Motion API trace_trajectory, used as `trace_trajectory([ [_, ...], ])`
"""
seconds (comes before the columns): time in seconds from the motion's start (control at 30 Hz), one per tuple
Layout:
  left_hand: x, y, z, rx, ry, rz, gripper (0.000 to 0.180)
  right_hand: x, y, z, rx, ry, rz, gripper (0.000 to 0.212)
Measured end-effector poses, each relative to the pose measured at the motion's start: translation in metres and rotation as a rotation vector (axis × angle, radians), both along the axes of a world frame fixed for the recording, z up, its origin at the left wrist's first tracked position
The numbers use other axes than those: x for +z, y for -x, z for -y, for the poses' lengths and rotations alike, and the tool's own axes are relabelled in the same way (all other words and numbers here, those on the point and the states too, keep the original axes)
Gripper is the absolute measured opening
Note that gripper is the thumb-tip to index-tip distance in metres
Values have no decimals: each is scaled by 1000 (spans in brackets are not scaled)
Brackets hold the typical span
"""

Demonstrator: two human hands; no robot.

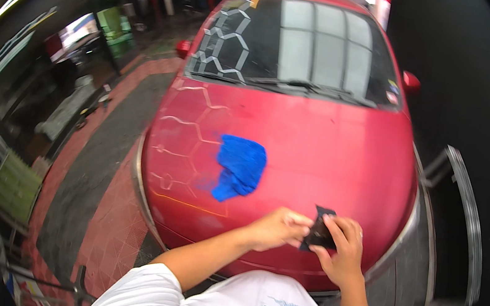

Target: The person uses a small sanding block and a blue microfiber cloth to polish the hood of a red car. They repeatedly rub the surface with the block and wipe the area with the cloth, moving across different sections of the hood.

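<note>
We have the dark piece (321, 233) between both hands, above the front right part of the red bonnet (315, 144). Left hand (277, 229): fingertips pinched together at its left edge. Right hand (342, 247): thumb and fingers clamped around its right side. To handle it well, we'd hold it by the edges, square any fold evenly, keep the working face flat and grit-free, and work clear of the paint.

Materials: dark piece looks thin and flexible, corner sticking up; cloth or wrapped block, can't tell. Blue cloth (242, 164), soft-looking, rumpled, lies on the bonnet, left of centre. Bonnet: broad, rounded, glossy, with hexagon light reflections. Windscreen (262, 43): smooth dark glass, same hexagons plus pale panels.
</note>
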State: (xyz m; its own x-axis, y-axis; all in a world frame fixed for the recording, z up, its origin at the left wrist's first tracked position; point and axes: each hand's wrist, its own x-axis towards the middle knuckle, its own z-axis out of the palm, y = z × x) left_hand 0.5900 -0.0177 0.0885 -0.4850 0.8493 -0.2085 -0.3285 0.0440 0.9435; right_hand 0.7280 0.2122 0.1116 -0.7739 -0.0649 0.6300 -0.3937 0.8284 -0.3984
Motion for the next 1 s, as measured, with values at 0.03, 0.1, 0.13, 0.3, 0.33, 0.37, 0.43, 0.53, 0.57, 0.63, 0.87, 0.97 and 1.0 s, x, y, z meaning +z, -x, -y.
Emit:
trace_trajectory([
  [0.03, -1, 4, 0, -15, -30, -19, 40, -1, 4, 1, 1, -1, 4, 77],
  [0.1, -2, 6, 0, -39, -45, -20, 41, -5, 6, 4, 27, 21, -8, 77],
  [0.13, -4, 5, -1, -60, -54, -12, 41, -8, 7, 5, 27, 17, -18, 79],
  [0.3, -2, 0, 7, -58, -36, -18, 42, -20, 8, 10, 80, 61, -3, 82],
  [0.33, -1, -1, 9, -48, -35, -9, 41, -23, 8, 11, 59, 60, 10, 82],
  [0.37, -1, -4, 11, -17, -44, -5, 39, -25, 8, 12, 53, 64, 14, 82],
  [0.43, -1, -9, 13, 22, -73, 10, 36, -30, 9, 15, 45, 70, 29, 83],
  [0.53, -1, -14, 16, 56, 97, -258, 31, -30, 8, 21, 56, 20, 36, 82],
  [0.57, -1, -16, 16, 96, 149, -326, 30, -28, 7, 24, 66, -23, 27, 85],
  [0.63, -2, -22, 21, 128, 141, -496, 28, -21, 6, 25, 64, -79, 17, 90],
  [0.87, -7, -36, 37, -5, 16, -1067, 27, 6, 6, 9, 185, 276, 457, 76],
  [0.97, -8, -36, 38, 84, 142, -1008, 25, -2, 5, 13, 286, 304, 494, 41],
  [1.0, -7, -36, 39, 74, 157, -969, 25, -6, 4, 17, 283, 306, 441, 40],
])
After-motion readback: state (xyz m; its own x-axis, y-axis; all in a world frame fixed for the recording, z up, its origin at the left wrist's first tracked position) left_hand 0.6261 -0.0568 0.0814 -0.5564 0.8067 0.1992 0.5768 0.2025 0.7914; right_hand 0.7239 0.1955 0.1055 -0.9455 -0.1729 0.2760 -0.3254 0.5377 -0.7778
